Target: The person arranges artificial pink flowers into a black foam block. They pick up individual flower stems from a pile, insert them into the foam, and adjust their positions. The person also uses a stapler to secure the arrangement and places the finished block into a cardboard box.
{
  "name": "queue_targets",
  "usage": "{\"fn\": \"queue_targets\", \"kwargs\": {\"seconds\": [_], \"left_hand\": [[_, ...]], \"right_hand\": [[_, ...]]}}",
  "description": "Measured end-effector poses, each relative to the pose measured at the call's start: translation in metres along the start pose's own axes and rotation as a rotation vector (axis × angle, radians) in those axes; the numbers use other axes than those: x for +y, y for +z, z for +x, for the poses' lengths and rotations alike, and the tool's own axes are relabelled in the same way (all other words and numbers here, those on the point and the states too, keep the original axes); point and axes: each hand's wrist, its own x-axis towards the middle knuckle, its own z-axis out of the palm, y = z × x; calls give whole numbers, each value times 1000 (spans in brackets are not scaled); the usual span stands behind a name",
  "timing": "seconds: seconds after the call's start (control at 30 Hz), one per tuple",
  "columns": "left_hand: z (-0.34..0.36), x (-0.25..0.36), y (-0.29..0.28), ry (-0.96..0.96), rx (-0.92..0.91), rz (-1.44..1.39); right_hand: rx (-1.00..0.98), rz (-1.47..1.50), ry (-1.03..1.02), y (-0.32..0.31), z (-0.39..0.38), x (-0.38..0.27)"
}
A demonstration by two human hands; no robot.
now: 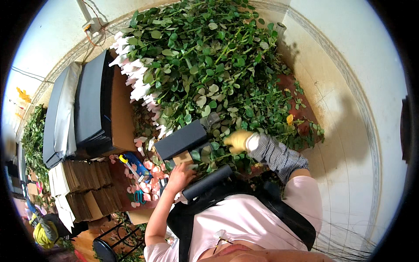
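Yellow-gloved, the right hand [238, 140] reaches into the near edge of the green rose stems [209, 65] heaped across the worktop [124, 174], its grip apparently closed on a stem, though leaves hide the fingers. The bare left hand [179, 174] rests open just left, against a dark flat box [181, 139], holding nothing.

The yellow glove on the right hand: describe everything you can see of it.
The yellow glove looks like thick, soft fabric or leather, pale yellow and slightly worn. It covers the right hand, meeting a checked grey sleeve cover at the wrist. Its fingers curl into the leafy green stems piled on the table, just right of a dark rectangular block. Whether it grips a stem is unclear.
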Motion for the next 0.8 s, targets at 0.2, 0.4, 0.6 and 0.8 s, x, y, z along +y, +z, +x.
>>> {"fn": "queue_targets", "kwargs": {"seconds": [0.2,0.4,0.6,0.8], "left_hand": [[-15,-3,24,-193,227,-693],[4,-18,31,-93,157,-492],[5,-1,42,-229,287,-340],[-3,-11,58,-225,395,-583]], "right_hand": [[1431,-260,-256,-156,33,15],[1123,-1127,359,-179,165,91],[1423,-399,-113,-223,37,-3],[1621,172,-330,-208,-41,49]]}}
